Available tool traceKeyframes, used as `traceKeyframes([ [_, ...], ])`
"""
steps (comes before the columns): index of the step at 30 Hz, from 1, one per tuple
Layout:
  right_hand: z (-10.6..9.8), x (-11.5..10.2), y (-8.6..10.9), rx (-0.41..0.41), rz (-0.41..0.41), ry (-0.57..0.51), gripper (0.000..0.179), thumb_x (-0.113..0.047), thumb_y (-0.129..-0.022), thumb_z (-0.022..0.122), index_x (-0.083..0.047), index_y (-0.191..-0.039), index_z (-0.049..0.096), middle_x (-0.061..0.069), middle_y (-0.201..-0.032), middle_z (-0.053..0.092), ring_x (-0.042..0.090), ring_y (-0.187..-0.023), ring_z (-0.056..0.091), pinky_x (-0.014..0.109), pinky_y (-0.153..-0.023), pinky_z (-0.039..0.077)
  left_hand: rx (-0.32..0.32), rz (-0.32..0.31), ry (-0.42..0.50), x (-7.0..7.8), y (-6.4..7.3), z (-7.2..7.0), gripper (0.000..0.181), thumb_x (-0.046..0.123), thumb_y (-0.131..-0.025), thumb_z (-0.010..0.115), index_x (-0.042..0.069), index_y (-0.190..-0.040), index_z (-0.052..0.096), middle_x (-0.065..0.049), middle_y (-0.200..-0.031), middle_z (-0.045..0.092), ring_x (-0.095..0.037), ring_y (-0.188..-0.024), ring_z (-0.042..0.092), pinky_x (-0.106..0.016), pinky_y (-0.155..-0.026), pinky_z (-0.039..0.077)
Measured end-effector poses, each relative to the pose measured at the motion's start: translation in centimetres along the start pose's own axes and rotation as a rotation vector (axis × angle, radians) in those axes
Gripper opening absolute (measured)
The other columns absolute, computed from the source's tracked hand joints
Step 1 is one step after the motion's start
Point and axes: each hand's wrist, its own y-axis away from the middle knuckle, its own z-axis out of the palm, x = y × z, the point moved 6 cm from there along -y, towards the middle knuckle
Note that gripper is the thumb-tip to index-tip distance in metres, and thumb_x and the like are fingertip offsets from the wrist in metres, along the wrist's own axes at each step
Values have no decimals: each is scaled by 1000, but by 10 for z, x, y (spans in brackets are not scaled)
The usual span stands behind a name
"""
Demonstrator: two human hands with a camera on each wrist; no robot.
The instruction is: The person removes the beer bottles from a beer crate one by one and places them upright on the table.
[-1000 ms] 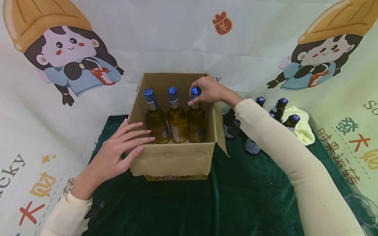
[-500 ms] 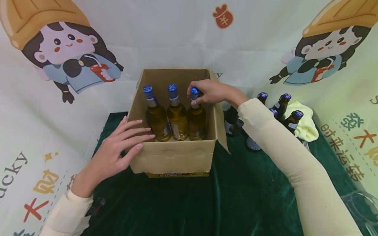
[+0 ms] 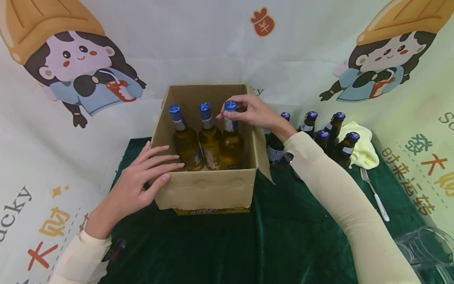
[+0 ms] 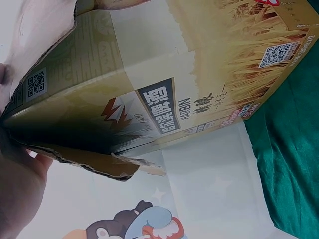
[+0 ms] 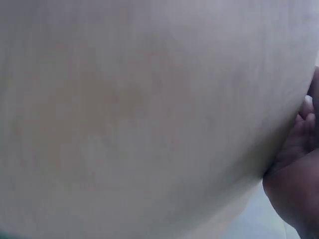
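Three amber beer bottles with blue caps stand inside an open cardboard box (image 3: 205, 188). My right hand (image 3: 253, 112) pinches the neck of the rightmost beer bottle (image 3: 231, 144), just below its cap. This bottle overlaps the middle bottle (image 3: 209, 148) in the head view; its base is hidden by the front wall. The left bottle (image 3: 187, 148) leans slightly. My left hand (image 3: 140, 179) rests on the box's left rim, fingers straight and reaching over the edge. The left wrist view shows the printed outer side of the box (image 4: 164, 104). A pale sleeve (image 5: 149, 119) fills most of the right wrist view.
Several dark bottles (image 3: 330, 136) stand right of the box, near a pale yellow cloth (image 3: 360, 146). A fork (image 3: 374, 193) lies on the green tablecloth (image 3: 301, 236). A clear glass vessel (image 3: 425, 248) is at the lower right. A box flap (image 3: 263, 154) sticks out to the right.
My right hand has shifted slightly left with the rightmost bottle, bringing it closer to the middle one. The fork has come into full view. My left hand stays on the rim.
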Motion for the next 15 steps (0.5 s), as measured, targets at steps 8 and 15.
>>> traceKeyframes([
  [8,9,-31,-5,104,-132,-388,18,-15,-103,56,-5,-113,65,4,-119,75,34,-123,65,51,-116,42,-7,-38,-12,-4,2,-3,36,13,-97,60,22,-131,70,-7,-132,69,-29,-142,46,-52,-130,9],
  [15,14,-51,-3,155,-165,-390,18,-14,-102,56,-4,-114,65,13,-137,66,40,-135,54,55,-112,45,-26,-42,-29,-3,3,0,39,11,-96,62,24,-132,69,-5,-133,68,-29,-142,46,-49,-130,9],
])
